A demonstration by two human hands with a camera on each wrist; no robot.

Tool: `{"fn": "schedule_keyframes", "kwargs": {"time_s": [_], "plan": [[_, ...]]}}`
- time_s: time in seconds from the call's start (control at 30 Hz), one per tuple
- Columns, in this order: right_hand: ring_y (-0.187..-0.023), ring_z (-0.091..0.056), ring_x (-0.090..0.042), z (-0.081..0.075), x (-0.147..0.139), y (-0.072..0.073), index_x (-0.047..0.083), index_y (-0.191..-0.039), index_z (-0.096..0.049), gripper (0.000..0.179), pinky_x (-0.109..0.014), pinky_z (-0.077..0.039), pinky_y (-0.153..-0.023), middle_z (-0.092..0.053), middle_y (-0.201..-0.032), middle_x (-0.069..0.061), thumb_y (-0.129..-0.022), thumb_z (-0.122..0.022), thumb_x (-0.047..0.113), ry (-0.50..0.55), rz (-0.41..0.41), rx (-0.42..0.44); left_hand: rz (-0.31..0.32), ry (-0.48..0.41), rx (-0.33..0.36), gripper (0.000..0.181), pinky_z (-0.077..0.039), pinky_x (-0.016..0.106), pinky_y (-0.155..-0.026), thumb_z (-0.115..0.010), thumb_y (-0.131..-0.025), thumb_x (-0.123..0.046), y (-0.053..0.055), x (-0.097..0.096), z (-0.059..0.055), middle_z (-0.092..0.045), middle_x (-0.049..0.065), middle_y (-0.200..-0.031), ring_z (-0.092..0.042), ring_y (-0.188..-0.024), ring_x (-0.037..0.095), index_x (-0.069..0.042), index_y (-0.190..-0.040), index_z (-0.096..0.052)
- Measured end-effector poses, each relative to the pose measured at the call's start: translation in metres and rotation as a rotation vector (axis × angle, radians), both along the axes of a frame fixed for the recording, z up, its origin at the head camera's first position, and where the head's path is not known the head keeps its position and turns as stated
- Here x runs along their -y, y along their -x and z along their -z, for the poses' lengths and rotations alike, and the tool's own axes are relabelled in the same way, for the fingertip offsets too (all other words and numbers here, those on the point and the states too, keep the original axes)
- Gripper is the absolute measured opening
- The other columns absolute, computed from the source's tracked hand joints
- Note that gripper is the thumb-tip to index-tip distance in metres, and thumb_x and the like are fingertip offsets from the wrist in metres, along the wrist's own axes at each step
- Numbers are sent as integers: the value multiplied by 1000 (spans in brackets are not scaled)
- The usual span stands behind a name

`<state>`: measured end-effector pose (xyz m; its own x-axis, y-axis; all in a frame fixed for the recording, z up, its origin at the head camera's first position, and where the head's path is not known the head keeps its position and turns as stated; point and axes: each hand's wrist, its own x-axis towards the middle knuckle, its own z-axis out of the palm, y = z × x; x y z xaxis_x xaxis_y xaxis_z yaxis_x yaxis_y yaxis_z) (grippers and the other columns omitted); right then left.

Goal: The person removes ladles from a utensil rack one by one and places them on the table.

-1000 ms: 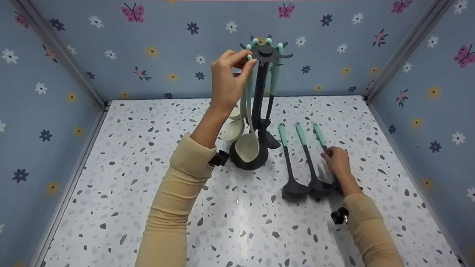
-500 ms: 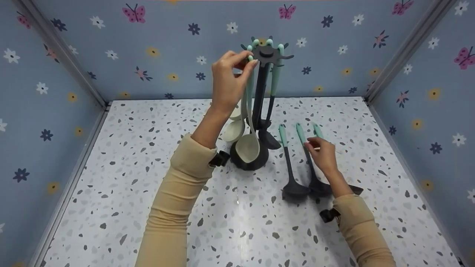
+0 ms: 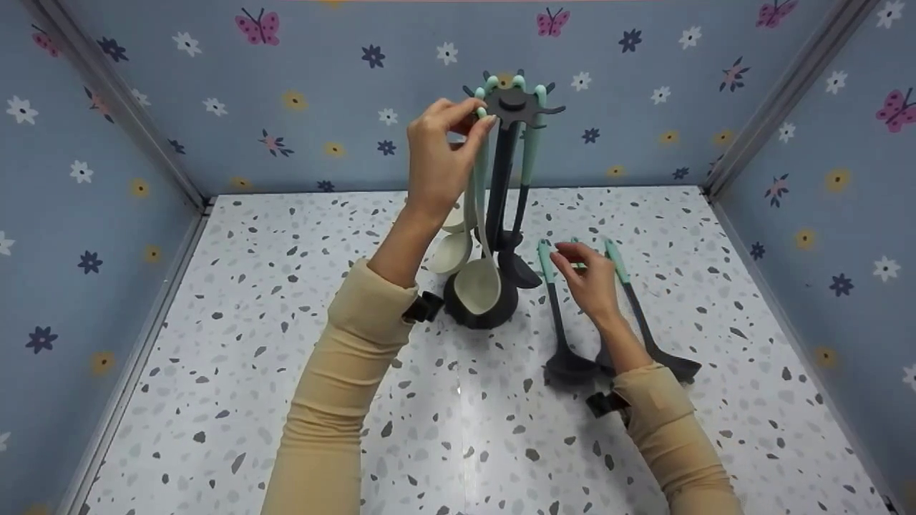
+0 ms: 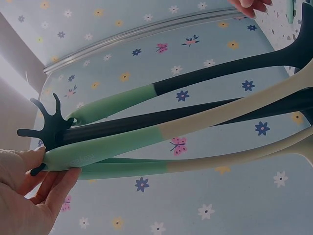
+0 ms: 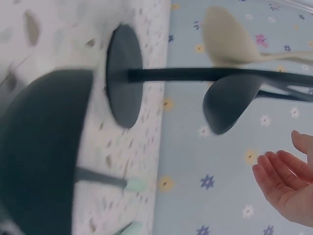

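A dark utensil stand (image 3: 512, 107) with a ring of hooks holds several hanging utensils. My left hand (image 3: 440, 161) pinches the mint handle (image 4: 105, 147) of a cream serving spoon (image 3: 477, 286) at its top end, beside the hooks. The spoon's bowl hangs in front of the stand's round base (image 3: 504, 313). My right hand (image 3: 594, 282), fingers loosely bent and holding nothing, is over the lying utensils, fingertips close to the mint handle of a black ladle (image 3: 570, 366). In the right wrist view this hand (image 5: 288, 183) appears with thumb and fingers apart.
Two more black utensils with mint handles lie right of that ladle: one mostly hidden under my right arm, the other a turner-like one (image 3: 676, 365). A hanging cream ladle (image 3: 451, 252) and a black one (image 3: 519, 270) flank the stand. Patterned walls (image 3: 322, 93) enclose the speckled table (image 3: 250, 357).
My right hand has left the rightmost lying utensil and moved left, across the middle one, to the leftmost ladle's handle. The left hand keeps its pinch on the spoon.
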<state>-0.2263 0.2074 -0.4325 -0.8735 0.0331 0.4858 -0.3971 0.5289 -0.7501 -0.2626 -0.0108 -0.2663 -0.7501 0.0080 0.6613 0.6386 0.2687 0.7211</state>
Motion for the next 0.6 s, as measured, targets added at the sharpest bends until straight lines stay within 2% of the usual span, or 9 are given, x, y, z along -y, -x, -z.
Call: {"fn": "schedule_keyframes", "kwargs": {"time_s": [0.13,0.27,0.6], "plan": [[-83,-60,-30,-20,18,-7,-10,-99,-61,19,-23,-50,-66,-62,-93,-21,-84,-59,1,51,-46,-15,-3,4,-2,21,-51,20,-62,-61,-84,-13,0,0,1,-54,8,-81,-56,-74,13,2,-98,-66],[-84,-60,-28,-26,28,-5,-9,-101,-60,20,-20,-49,-66,-62,-94,-21,-84,-59,1,107,-85,-7,-4,3,0,21,-51,21,-62,-61,-84,-13,0,0,1,-54,9,-81,-56,-74,13,2,-97,-66],[-84,-59,-31,-27,43,9,-12,-106,-57,26,-42,-50,-71,-60,-95,-24,-83,-61,1,217,-167,17,-4,3,11,21,-50,18,-63,-61,-84,-12,-1,1,0,-55,9,-82,-56,-75,14,2,-98,-66]]}}
